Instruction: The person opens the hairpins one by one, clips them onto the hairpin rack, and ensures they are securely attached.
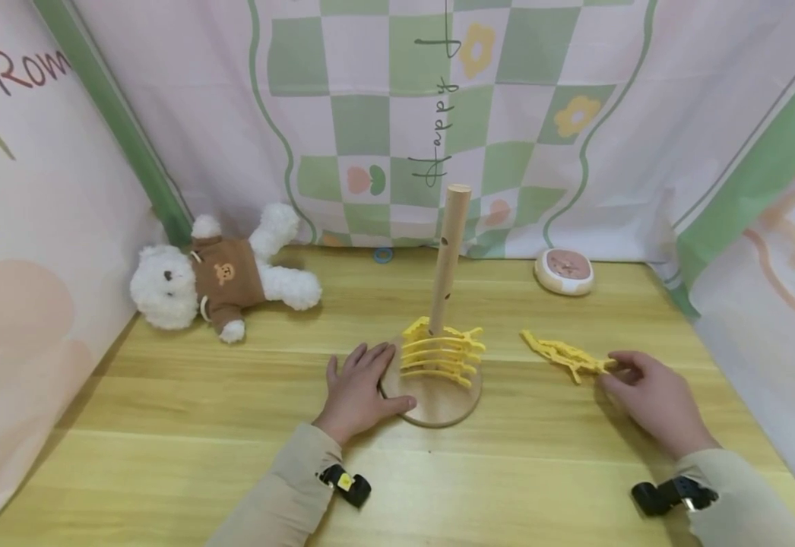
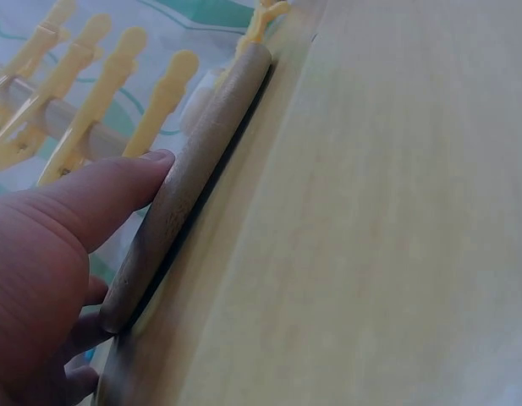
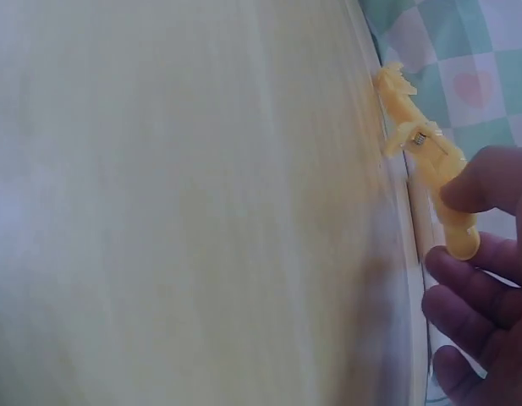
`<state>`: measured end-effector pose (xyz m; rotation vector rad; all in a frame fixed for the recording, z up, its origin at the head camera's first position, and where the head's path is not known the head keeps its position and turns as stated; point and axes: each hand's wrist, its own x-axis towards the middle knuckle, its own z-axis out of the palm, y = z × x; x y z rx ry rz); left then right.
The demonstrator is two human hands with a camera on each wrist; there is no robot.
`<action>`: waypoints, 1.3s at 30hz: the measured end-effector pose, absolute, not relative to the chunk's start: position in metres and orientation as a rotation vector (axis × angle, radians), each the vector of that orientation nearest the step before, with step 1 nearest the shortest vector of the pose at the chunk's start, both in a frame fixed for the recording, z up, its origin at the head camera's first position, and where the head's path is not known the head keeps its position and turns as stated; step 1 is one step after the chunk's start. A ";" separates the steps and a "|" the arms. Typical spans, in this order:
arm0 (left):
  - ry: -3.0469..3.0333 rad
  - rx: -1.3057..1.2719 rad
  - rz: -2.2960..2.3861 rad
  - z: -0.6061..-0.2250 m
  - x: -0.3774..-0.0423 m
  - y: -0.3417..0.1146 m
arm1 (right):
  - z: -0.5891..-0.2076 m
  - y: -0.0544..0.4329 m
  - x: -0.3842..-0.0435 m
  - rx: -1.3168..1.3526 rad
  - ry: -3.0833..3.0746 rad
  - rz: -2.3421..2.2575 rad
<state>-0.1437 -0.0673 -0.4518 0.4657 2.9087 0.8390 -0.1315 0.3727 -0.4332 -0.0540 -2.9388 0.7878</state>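
- Yellow clip [image 1: 565,354], one, single: located to the right of the wooden stand [image 1: 449,258], well apart from it, long axis slanting with the far tip toward the stand; plastic, narrow, with short side branches and a small metal spring visible in the right wrist view. Whether it rests on the counter or hangs just above cannot be told.
- Right hand [image 1: 654,399]: right of the stand; thumb and finger pinch the near end of the yellow clip, other fingers loosely bent.
- Left hand [image 1: 356,395]: at the left side of the stand, touching; fingers extended along the rim of its base [image 1: 433,409], thumb laid on the base.
- Wooden stand: upright round post on a flat disc base; dark holes in the post.
- Stacked yellow clips [image 1: 438,360]: several, at the lower part of the stand's post, one above another, curved lengths crossing before it, ends pointing right.
- Plush bear [image 1: 226,273]: white, brown top; lying left of the stand and farther back.
- Blue ring [image 1: 376,256]: small; behind the stand, slightly left.
- Round device [image 1: 565,272]: white with pink top; behind the stand, to the right.
- Counter [image 1: 432,490]: wood-grained, beneath the stand.
- Checked cloth [image 1: 356,61]: green and white, hanging behind the stand.
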 end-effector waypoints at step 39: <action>2.911 0.476 0.851 -0.451 -0.142 -0.067 | -0.371 0.291 -0.111 0.494 -2.399 0.905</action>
